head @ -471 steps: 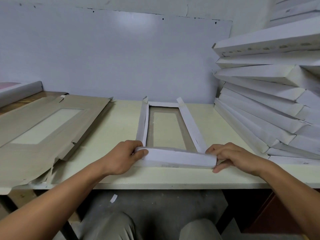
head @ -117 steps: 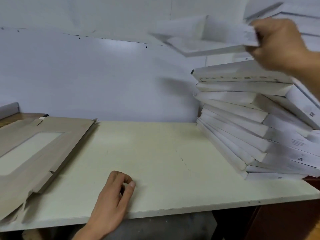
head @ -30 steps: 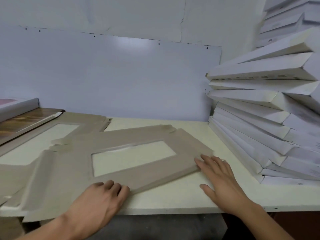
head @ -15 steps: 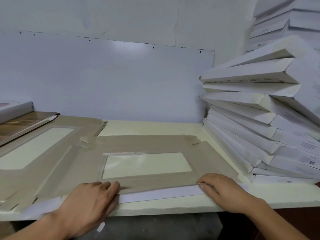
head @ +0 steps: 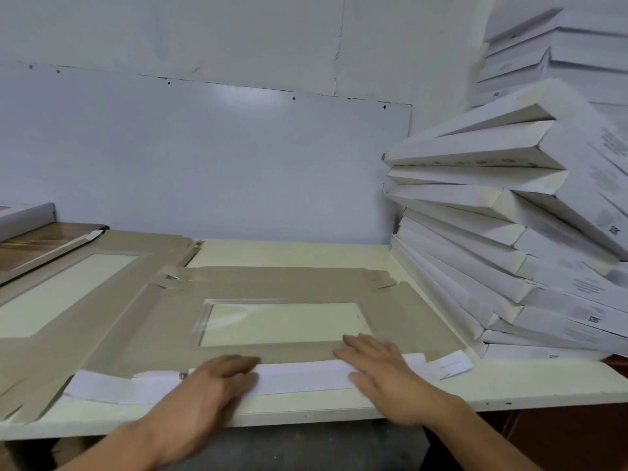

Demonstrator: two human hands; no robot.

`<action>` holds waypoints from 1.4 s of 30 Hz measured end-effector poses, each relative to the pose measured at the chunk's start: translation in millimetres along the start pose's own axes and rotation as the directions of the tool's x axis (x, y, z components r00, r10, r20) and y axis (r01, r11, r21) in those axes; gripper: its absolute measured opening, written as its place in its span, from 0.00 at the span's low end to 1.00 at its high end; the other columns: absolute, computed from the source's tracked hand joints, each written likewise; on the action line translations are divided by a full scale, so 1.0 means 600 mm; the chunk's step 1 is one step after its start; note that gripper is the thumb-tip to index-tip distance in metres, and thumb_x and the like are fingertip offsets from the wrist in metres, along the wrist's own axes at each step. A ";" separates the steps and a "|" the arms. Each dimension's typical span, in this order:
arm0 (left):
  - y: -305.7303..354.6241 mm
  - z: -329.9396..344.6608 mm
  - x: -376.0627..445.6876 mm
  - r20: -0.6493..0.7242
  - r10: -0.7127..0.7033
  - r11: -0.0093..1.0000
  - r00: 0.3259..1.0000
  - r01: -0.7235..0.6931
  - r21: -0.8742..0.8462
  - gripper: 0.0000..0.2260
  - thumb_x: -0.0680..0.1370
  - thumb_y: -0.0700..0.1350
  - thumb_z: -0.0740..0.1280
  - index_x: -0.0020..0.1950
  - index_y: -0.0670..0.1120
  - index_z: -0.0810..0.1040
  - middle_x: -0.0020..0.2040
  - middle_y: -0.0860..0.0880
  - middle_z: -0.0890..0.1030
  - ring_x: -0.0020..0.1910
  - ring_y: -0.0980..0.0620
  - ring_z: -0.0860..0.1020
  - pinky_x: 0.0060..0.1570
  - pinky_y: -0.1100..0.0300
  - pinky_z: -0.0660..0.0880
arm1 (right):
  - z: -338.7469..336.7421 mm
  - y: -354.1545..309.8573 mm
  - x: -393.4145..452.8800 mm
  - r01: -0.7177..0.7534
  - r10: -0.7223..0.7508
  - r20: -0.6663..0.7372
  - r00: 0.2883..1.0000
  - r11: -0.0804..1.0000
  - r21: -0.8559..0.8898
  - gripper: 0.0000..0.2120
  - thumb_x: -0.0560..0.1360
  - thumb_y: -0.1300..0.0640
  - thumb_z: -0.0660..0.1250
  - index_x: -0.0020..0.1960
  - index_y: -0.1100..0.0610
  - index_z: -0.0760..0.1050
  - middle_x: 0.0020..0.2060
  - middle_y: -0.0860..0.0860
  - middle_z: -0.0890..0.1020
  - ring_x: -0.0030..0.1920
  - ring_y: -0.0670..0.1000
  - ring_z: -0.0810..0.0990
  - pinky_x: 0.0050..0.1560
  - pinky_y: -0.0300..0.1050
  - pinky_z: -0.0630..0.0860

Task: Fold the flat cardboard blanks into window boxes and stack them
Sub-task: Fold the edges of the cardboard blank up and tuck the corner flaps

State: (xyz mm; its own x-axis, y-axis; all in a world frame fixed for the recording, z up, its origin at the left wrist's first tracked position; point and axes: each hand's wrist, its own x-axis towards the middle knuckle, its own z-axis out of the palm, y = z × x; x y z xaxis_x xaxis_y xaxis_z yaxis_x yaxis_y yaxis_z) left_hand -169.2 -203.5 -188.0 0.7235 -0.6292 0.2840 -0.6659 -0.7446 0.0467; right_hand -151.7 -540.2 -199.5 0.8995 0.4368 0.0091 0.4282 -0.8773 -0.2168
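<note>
Hands first: I see both of them low in the frame, pressing flat on a folded-up white flap (head: 299, 377) along the near edge of a cardboard blank (head: 292, 287). My left hand (head: 214, 385) sits at lower centre, fingers extended and laid over the flap's left part, slightly blurred, gripping nothing. My right hand (head: 380, 368) sits just right of centre, fingers straight and spread, palm down, its fingertips reaching past the flap onto the brown board; it too is released, only pressing.

The blank lies flat, brown side up, in the middle of the frame, directly beyond and under both hands. Its clear rectangular window (head: 282, 322) lies just above the fingertips. The white flap runs left and right beyond both hands, ending in a small printed tab at the right.

The blank rests on a pale cream table (head: 509, 385), whose front edge crosses the lower frame. At the left of the frame, a pile of further flat blanks (head: 68, 290) lies partly beneath the blank's left end. At the right, a leaning stack of folded white boxes (head: 503, 232) rises from the table to the upper right corner, close beside the blank's right end. A white wall panel (head: 204, 158) fills the background.
</note>
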 end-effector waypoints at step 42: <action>-0.106 -0.010 -0.006 -0.048 -0.225 0.974 0.973 0.226 0.030 0.20 0.80 0.62 0.47 0.41 0.52 0.69 0.39 0.54 0.74 0.39 0.54 0.74 0.41 0.57 0.70 | -0.017 0.003 0.016 -0.107 0.100 -0.204 0.974 0.994 -0.023 0.18 0.83 0.41 0.49 0.48 0.46 0.76 0.41 0.42 0.73 0.45 0.45 0.72 0.47 0.44 0.71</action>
State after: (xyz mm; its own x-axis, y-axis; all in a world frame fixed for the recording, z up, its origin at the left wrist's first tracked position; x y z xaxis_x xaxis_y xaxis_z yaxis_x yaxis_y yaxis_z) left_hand -130.4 -152.4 -186.2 0.8451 -0.4342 0.3119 -0.4790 -0.8741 0.0810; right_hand -141.5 -539.5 -189.5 0.9364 0.2972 0.1866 0.3317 -0.9232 -0.1941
